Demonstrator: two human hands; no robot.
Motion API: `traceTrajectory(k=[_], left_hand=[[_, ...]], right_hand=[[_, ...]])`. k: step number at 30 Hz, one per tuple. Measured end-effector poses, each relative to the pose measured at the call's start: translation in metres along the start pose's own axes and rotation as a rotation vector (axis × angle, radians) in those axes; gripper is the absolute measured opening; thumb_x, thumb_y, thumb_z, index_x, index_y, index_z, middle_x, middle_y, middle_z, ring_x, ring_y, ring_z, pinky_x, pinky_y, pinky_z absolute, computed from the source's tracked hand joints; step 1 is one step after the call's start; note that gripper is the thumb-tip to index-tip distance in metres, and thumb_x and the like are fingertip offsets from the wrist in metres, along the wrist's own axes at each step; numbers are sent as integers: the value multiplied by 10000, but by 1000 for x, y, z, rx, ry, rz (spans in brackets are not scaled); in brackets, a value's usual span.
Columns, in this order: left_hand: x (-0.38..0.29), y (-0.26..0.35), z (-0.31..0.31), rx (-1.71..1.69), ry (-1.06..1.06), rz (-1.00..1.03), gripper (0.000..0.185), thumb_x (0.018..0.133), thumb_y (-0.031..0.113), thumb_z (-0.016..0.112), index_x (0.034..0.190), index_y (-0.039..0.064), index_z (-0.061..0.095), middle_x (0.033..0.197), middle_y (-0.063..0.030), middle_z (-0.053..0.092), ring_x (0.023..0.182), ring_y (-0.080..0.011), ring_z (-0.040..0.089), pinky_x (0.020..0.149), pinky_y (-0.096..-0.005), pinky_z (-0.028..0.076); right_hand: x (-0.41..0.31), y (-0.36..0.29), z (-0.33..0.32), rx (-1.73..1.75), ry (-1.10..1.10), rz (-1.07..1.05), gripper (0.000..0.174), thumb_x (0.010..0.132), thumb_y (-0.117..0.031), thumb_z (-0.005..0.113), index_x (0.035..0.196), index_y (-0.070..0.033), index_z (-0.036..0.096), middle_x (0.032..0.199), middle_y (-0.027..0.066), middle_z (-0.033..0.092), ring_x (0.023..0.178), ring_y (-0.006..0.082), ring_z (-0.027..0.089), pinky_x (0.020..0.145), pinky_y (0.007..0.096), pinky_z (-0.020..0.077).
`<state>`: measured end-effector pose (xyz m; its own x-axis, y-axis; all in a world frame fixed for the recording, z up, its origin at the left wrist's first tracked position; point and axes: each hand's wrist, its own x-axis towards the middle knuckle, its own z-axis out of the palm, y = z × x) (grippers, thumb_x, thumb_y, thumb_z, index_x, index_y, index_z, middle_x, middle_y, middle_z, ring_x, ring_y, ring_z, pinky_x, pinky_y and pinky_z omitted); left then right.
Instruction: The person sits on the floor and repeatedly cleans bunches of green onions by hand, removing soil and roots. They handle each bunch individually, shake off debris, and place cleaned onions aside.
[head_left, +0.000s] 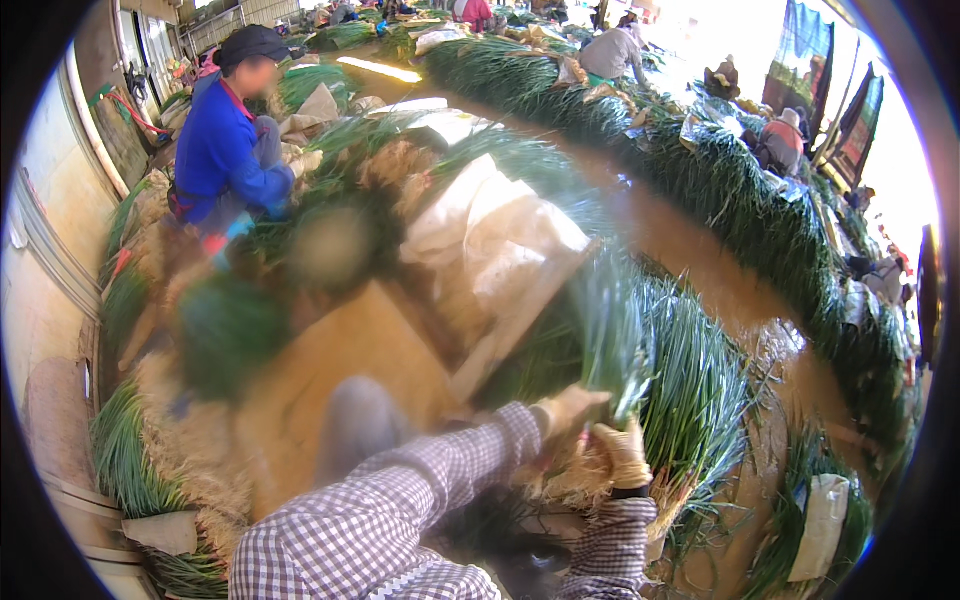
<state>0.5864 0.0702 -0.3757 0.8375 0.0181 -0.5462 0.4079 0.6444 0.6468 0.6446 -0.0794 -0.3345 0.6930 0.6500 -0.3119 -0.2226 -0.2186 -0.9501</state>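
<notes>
A bunch of long green stalks, probably scallions, is held upright between my two hands, its leaves blurred. My left hand, in a pale glove, grips the bunch from its left side. On the other side, my gloved right hand has its fingers closed around the lower stalks, near the fibrous roots. A large pile of scallions lies directly to the right of my hands. Left of them, a whitish sheet of sacking is draped over more greens.
A tan board or bare floor patch lies past my knee. A person in a blue jacket sits at upper left handling greens. Root-edged scallion rows line the left wall. A wet brown aisle curves past long scallion heaps.
</notes>
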Motion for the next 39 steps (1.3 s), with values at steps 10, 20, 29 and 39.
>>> traceTrajectory(k=[10, 20, 29, 39], left_hand=[[4, 39, 132, 55, -1, 146, 450, 886, 459, 567, 1170, 110, 540, 998, -104, 608, 808, -234, 565, 712, -376, 451], [3, -27, 53, -466, 65, -68, 181, 855, -8, 481, 1011, -61, 555, 1007, -173, 625, 856, -254, 602, 740, -344, 532], [-56, -51, 31, -198, -107, 42, 257, 894, 59, 542, 1128, -47, 533, 1034, -145, 636, 865, -191, 625, 779, -306, 540], [-152, -111, 25, 99, 186, 196, 194, 959, 230, 500, 1015, 75, 603, 769, -25, 606, 598, -81, 516, 520, -185, 429]], right_hand=[[-50, -97, -104, 238, -186, -48, 563, 766, 54, 596, 1297, 25, 411, 1135, 174, 591, 942, 304, 630, 813, 393, 538], [-46, -10, -132, -1120, 473, -282, 474, 797, -274, 611, 1185, -22, 507, 1216, 201, 505, 1108, 355, 499, 929, 435, 427], [-139, 49, 22, -251, 43, 165, 199, 900, -227, 581, 952, -41, 630, 824, 67, 632, 766, 184, 619, 643, 298, 503], [-130, 53, 50, 545, -399, 23, 492, 778, -122, 708, 1211, 10, 517, 1021, 108, 630, 871, 175, 614, 762, 280, 528]])
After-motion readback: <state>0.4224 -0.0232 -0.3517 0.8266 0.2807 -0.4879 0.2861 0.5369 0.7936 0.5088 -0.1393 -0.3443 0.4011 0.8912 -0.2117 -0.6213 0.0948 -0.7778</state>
